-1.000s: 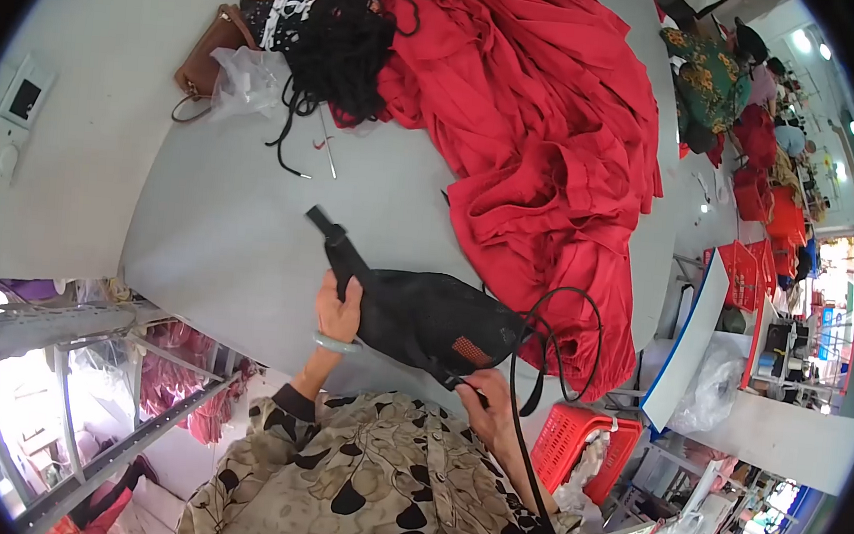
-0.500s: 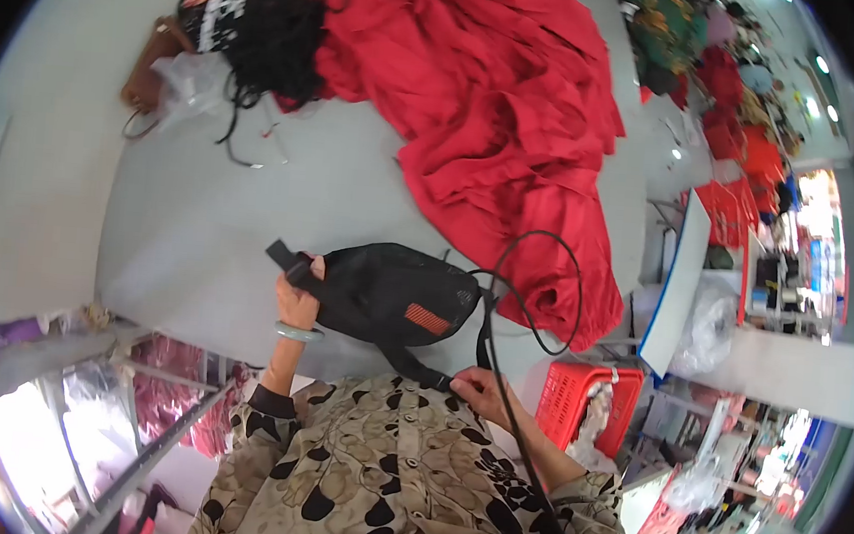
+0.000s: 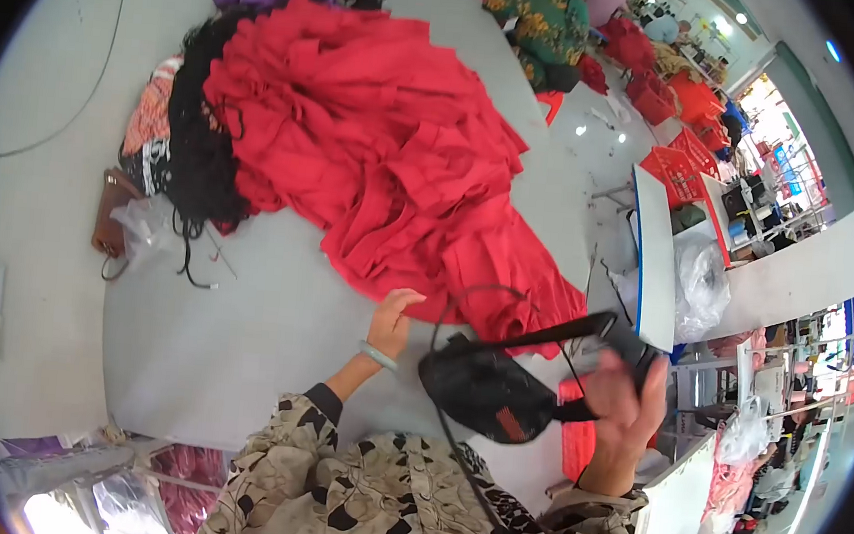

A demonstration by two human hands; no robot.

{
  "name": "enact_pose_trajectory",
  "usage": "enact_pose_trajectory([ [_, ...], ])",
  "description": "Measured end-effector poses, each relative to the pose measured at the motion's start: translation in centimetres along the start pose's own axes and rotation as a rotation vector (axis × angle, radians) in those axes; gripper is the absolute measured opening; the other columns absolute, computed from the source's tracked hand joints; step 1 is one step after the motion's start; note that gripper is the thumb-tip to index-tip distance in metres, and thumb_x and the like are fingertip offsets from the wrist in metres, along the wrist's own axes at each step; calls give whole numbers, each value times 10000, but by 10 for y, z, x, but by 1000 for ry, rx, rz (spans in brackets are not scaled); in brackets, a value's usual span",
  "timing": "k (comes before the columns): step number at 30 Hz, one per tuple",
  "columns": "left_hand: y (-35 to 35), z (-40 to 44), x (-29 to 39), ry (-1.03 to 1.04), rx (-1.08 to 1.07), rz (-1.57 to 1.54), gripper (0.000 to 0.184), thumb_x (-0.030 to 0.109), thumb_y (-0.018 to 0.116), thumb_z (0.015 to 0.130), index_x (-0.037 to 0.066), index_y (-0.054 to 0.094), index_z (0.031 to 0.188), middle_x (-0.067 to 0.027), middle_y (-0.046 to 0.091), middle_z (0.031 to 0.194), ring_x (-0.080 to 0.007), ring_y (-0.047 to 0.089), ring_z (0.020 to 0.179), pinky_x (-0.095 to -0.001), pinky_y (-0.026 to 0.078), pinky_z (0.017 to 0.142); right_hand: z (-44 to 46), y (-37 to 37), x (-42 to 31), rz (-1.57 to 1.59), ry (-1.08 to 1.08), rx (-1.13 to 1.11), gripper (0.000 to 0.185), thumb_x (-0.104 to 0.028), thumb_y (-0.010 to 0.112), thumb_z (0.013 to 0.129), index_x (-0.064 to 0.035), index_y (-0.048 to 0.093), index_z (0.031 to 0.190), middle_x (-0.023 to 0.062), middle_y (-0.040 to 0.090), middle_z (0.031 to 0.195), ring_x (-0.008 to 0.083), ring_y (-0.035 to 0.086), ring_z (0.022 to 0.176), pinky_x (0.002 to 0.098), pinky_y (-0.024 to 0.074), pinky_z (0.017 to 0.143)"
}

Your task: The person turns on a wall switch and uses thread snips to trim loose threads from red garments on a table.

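Note:
A black pouch (image 3: pixel 487 390) with an orange-red patch hangs by its strap from my right hand (image 3: pixel 628 408), raised at the right. That hand is blurred, with its fingers wrapped round the strap and a dark buckle part. My left hand (image 3: pixel 391 322), below a pale bangle, is empty, its fingers apart near the lower edge of the red fabric (image 3: pixel 385 163). A thin black cable loops around the pouch and runs down over the patterned shirt.
Black cords (image 3: pixel 201 139), a brown purse (image 3: pixel 113 212) and a clear plastic bag (image 3: pixel 146 230) lie at the left of the grey table (image 3: pixel 210 350). A red basket (image 3: pixel 574 434) stands low at the right. Another person (image 3: pixel 541 25) is at the far side.
My left hand has let go of the pouch. My right hand has risen to the right with the strap, carrying the pouch rightward. The view has shifted, showing more of the far table.

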State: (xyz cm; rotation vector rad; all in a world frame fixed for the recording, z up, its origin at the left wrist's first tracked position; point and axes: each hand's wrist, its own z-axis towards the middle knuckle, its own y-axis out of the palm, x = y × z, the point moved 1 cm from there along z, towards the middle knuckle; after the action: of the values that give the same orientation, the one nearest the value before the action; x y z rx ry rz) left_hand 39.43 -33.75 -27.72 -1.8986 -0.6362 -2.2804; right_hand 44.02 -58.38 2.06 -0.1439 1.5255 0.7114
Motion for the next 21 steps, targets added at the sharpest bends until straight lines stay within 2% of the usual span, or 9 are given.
enact_pose_trajectory([
  [2, 10, 33, 13, 456, 201, 915, 461, -37, 451, 714, 28, 499, 1167, -135, 533, 1130, -292, 523, 1051, -374, 418, 900, 29, -20, -19, 298, -24, 30, 640, -408, 267, 989, 154, 572, 974, -98, 234, 419, 48, 174, 359, 230, 189, 390],
  [3, 17, 50, 17, 378, 124, 913, 514, 90, 571, 727, 46, 465, 1228, -165, 469, 1229, -358, 419, 1173, -454, 360, 960, 38, -32, -28, 265, -83, -77, 619, -375, 258, 998, 157, 574, 979, -106, 240, 415, 29, 183, 352, 220, 195, 390],
  [6, 47, 89, 26, 400, -21, 1253, 647, 292, 599, 768, 81, 372, 1336, -147, 346, 1368, -380, 283, 1275, -541, 299, 984, 52, -61, -60, 172, -139, -176, 628, -378, 262, 997, 169, 571, 972, -112, 226, 408, 30, 177, 340, 217, 188, 384],
  [7, 56, 103, 19, 363, -90, 1268, 784, 472, 624, 735, 187, 304, 1391, -119, 211, 1449, -407, 143, 1328, -645, 230, 976, 59, -65, -76, 255, -95, -170, 628, -372, 257, 998, 173, 569, 971, -117, 216, 398, 31, 171, 330, 218, 187, 379],
  [10, 91, 129, 22, 281, -123, 1411, 803, 533, 652, 694, 294, 313, 1382, -109, 197, 1460, -420, 132, 1331, -701, 206, 953, 81, -74, -129, 171, -201, -249, 627, -378, 268, 993, 169, 571, 952, -113, 233, 377, 28, 176, 307, 216, 175, 349],
  [12, 100, 144, 7, 237, -75, 1422, 820, 540, 694, 649, 332, 336, 1356, -96, 242, 1441, -417, 184, 1311, -709, 217, 944, 109, -77, -161, 114, -272, -300, 561, -331, 310, 991, 157, 583, 952, -113, 204, 396, 26, 169, 330, 217, 175, 363],
  [14, 99, 154, -12, -167, -194, 1470, 782, 452, 725, 646, 308, 374, 1329, -95, 304, 1401, -423, 239, 1278, -705, 209, 959, 142, -89, -180, 161, -326, -128, 498, -283, 366, 981, 167, 577, 948, -100, 226, 404, 22, 177, 331, 210, 178, 360],
  [15, 101, 155, -9, -151, -157, 1464, 709, 388, 745, 635, 269, 444, 1265, -73, 425, 1280, -368, 331, 1219, -664, 246, 965, 157, -91, -184, 150, -317, -142, 482, -268, 378, 978, 170, 575, 945, -96, 233, 405, 20, 180, 332, 210, 180, 359],
  [21, 61, 111, -6, -105, -155, 1428, 578, 315, 724, 633, 235, 535, 1172, -26, 527, 1093, -259, 418, 1128, -554, 311, 947, 228, -84, -138, -90, -204, -71, 433, -286, 442, 957, 106, 617, 903, -109, 229, 397, 13, 177, 336, 200, 153, 362],
])
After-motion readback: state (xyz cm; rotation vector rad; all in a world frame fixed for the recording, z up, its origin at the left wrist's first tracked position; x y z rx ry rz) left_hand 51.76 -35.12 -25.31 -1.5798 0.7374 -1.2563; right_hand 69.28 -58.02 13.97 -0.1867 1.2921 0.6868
